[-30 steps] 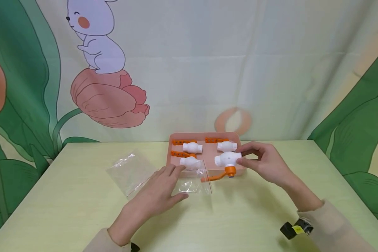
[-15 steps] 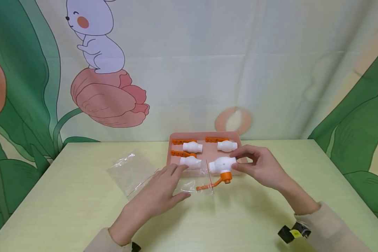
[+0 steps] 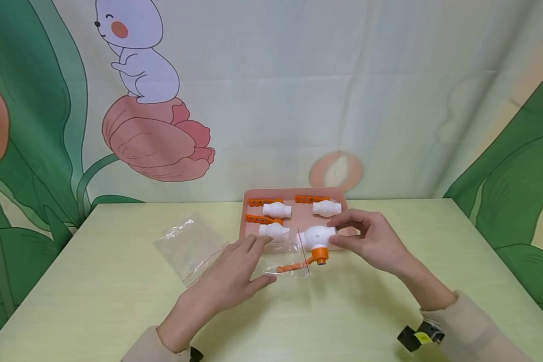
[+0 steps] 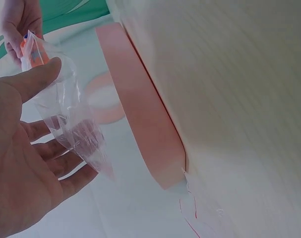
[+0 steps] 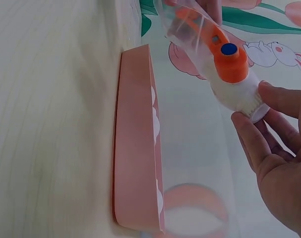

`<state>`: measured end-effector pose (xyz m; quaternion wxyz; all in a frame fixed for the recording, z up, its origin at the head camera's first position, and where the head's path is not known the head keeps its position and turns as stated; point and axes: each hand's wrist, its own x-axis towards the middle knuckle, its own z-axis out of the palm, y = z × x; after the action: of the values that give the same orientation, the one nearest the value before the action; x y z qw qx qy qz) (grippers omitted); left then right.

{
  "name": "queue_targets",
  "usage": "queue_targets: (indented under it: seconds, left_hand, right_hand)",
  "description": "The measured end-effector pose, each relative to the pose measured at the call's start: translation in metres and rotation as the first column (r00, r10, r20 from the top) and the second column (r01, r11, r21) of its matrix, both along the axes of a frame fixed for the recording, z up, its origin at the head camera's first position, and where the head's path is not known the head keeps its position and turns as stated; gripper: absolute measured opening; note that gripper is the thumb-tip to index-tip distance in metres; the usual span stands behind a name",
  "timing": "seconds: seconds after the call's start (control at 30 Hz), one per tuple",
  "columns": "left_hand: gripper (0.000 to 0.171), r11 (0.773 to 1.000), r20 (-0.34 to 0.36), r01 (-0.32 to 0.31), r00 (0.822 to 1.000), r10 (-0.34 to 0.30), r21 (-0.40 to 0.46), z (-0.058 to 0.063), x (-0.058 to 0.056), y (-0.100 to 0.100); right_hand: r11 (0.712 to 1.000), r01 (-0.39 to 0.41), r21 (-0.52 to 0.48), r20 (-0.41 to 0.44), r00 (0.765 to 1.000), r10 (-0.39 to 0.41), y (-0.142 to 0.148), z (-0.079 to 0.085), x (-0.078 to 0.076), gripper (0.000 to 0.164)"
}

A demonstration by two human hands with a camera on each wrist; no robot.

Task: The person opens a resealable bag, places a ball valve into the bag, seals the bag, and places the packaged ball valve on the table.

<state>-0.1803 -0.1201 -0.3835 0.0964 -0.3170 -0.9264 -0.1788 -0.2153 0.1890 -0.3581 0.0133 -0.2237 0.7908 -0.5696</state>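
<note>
My right hand (image 3: 375, 244) pinches the end of a white ball valve (image 3: 318, 236) with an orange lever handle. A clear zip bag (image 4: 68, 91) hangs between the thumb and spread fingers of my left hand (image 3: 228, 274), its mouth parted toward the valve. The lever and the far end of the valve body lie inside the bag; the pinched end stays outside. In the right wrist view the blue-capped orange hub (image 5: 232, 67) shows at the bag's mouth. Both hands are above the front edge of a pink tray (image 3: 294, 193).
Inside the tray lie a back-left valve (image 3: 277, 210), a back-right valve (image 3: 327, 207) and a front-left valve (image 3: 272, 230), all with orange handles. Another clear bag (image 3: 187, 246) lies flat on the table, left of the tray. A printed curtain (image 3: 262, 100) hangs behind.
My right hand has brought the valve left and toward me, and its lever has slid into the bag. The left hand has barely moved, still holding the bag.
</note>
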Motion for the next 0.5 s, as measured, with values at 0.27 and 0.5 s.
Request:
queue_targets:
  seconds: [0.27, 0.5]
  left_hand:
    - [0.065, 0.999, -0.021, 0.046, 0.999, -0.046, 0.018, 0.0004, -0.0008, 0.0032]
    - [0.065, 0.998, -0.017, 0.056, 0.998, -0.055, 0.026, 0.0009, -0.0001, 0.0049]
  right_hand:
    - [0.998, -0.037, -0.053, 0.017, 0.999, 0.037, -0.0063, -0.0031, 0.0016, 0.021]
    - [0.991, -0.078, -0.106, 0.017, 0.997, 0.080, -0.0102, -0.0060, 0.0028, 0.020]
